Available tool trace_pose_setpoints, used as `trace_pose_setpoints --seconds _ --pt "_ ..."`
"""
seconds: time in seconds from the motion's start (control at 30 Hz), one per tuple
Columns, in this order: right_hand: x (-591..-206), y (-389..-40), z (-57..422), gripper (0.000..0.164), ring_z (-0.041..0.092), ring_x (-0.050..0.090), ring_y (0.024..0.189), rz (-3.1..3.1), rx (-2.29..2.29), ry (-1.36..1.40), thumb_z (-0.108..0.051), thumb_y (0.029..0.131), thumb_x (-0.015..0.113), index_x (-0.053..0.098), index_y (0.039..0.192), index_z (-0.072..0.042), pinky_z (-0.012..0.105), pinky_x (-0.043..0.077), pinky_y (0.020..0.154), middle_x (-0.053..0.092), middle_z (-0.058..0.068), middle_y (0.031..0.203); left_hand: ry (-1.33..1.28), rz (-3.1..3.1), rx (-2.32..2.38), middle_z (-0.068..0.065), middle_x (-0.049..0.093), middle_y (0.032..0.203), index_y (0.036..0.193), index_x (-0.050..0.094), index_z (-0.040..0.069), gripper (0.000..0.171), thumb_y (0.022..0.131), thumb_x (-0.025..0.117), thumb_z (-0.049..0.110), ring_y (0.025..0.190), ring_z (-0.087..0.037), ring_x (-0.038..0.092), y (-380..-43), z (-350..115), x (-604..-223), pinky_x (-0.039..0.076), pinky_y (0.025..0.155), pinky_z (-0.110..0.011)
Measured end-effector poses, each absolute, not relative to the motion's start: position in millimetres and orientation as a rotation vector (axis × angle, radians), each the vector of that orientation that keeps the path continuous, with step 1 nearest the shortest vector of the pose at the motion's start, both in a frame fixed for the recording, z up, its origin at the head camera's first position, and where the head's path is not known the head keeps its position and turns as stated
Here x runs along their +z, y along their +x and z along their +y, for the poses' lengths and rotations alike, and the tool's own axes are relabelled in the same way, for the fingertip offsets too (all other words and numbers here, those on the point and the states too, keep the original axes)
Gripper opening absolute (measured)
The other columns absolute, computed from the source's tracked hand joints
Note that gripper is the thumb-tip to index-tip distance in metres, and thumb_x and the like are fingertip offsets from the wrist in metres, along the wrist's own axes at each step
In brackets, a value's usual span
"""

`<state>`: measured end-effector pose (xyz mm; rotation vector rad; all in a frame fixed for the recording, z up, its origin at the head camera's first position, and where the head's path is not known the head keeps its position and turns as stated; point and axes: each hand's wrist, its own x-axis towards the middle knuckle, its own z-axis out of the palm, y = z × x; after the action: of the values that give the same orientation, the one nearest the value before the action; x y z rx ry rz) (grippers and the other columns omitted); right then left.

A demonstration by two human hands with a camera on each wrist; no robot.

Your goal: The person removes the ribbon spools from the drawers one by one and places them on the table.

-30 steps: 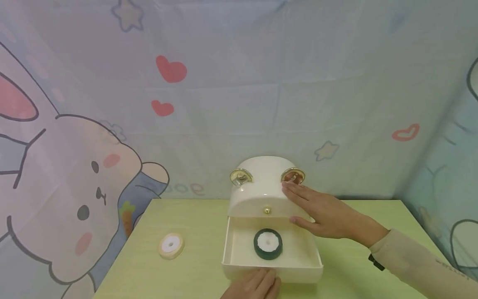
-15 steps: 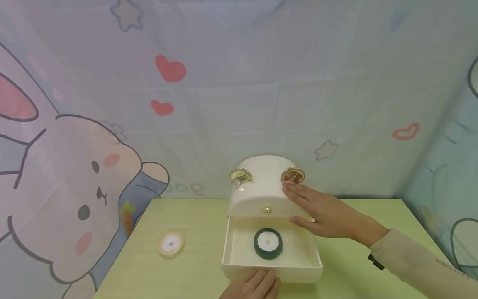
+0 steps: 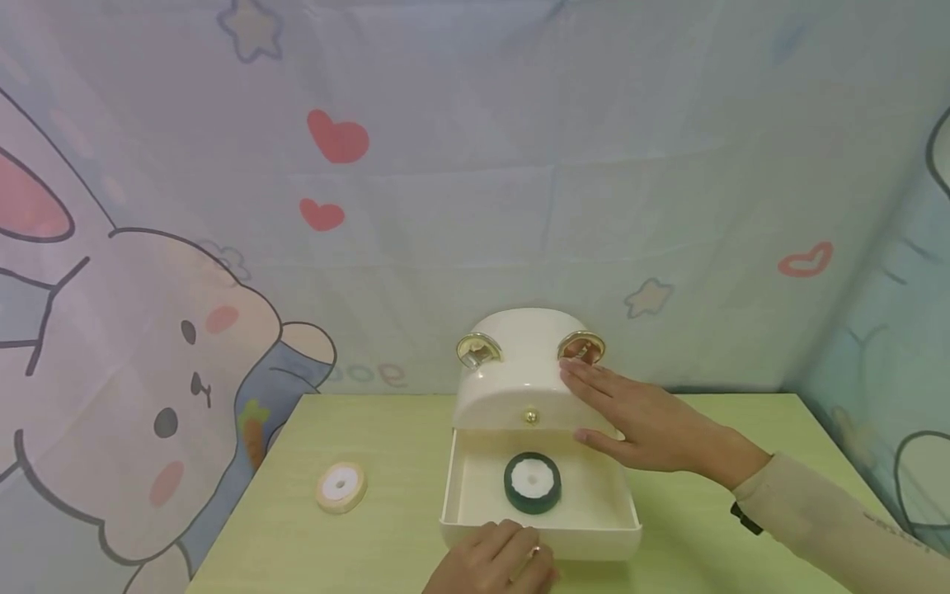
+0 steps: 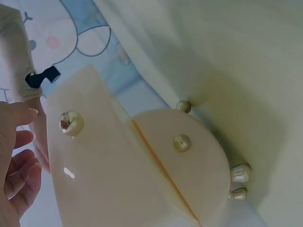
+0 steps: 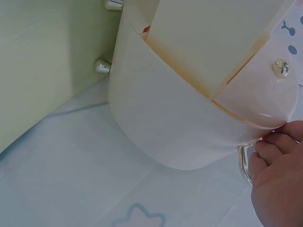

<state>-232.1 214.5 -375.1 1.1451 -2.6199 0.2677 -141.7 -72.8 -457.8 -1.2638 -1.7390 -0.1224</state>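
A white rounded storage box (image 3: 523, 371) stands on the table with its lower drawer (image 3: 594, 543) pulled out. Inside the drawer lies a dark green ribbon roll (image 3: 510, 485) with a white centre. My right hand (image 3: 653, 425) rests on the box's right side, fingers straight, near one gold-rimmed fitting (image 3: 582, 346). My left hand (image 3: 493, 561) is just in front of the drawer, fingers loosely bent. In the left wrist view, a gap separates its fingers (image 4: 32, 177) from the drawer's gold knob (image 4: 71, 124), and it holds nothing.
A cream ribbon roll (image 3: 341, 487) lies on the light green table (image 3: 393, 437), left of the box. A cartoon-printed cloth (image 3: 460, 206) hangs close behind the box. Small gold feet (image 5: 102, 66) show under the box in the right wrist view.
My left hand has come away from the drawer front and risen slightly, its fingers loosened. The drawer, the green ribbon roll and my right hand have stayed in place.
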Motion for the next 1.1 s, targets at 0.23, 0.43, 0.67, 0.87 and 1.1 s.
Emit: trace_pose_setpoints --seconds 0.23,0.43,0.67,0.87,1.1 --pt "-375.2 -230.4 214.8 0.078 0.031 0.038 0.157 -2.619 0.259 1.145 -0.048 0.105 0.059 0.028 0.166 -0.011 0.048 0.049 0.115 0.027 0.008 0.175 -1.255 -1.649 -0.208 0.007 0.063 0.078 0.079 0.07 0.017 0.022 0.099 0.065 0.025 0.066 -0.005 0.057 -150.7 -75.9 -446.4 0.045 0.06 -0.008" --pt "-373.3 -230.6 215.0 0.078 0.03 0.038 0.158 -2.613 0.251 1.142 -0.048 0.104 0.06 0.03 0.166 -0.011 0.048 0.048 0.116 0.029 0.007 0.174 -1.263 -1.612 -0.234 0.003 0.069 0.08 0.078 0.072 0.016 0.03 0.104 0.058 0.024 0.066 -0.005 0.059 -157.4 -75.9 -428.2 0.051 0.064 -0.008" --pt "-372.9 -230.4 214.1 0.078 0.03 0.037 0.158 -2.625 0.256 1.141 -0.049 0.105 0.059 0.028 0.166 -0.012 0.049 0.047 0.117 0.028 0.007 0.174 -1.342 -1.687 -0.27 0.001 0.067 0.092 0.091 0.072 0.014 0.02 0.103 0.062 0.026 0.072 -0.009 0.059 -162.9 -81.0 -403.4 0.052 0.068 -0.012" --pt "-373.6 -229.1 213.4 0.079 0.031 0.039 0.157 -2.619 0.268 1.138 -0.048 0.104 0.061 0.03 0.166 -0.01 0.049 0.049 0.115 0.029 0.008 0.174 -1.373 -1.806 -0.21 0.004 0.068 0.095 0.099 0.074 0.017 0.018 0.086 0.083 0.026 0.078 -0.008 0.063 -165.7 -84.3 -385.1 0.055 0.072 -0.016" --pt "-375.5 -232.0 213.7 0.078 0.031 0.04 0.156 -2.584 0.248 1.153 -0.046 0.104 0.062 0.031 0.166 -0.009 0.049 0.05 0.114 0.03 0.01 0.173 -1.454 -2.025 -0.142 0.005 0.066 0.102 0.117 0.066 0.017 0.037 0.087 0.085 0.026 0.078 -0.005 0.061 -178.4 -91.1 -368.5 0.051 0.067 -0.015"
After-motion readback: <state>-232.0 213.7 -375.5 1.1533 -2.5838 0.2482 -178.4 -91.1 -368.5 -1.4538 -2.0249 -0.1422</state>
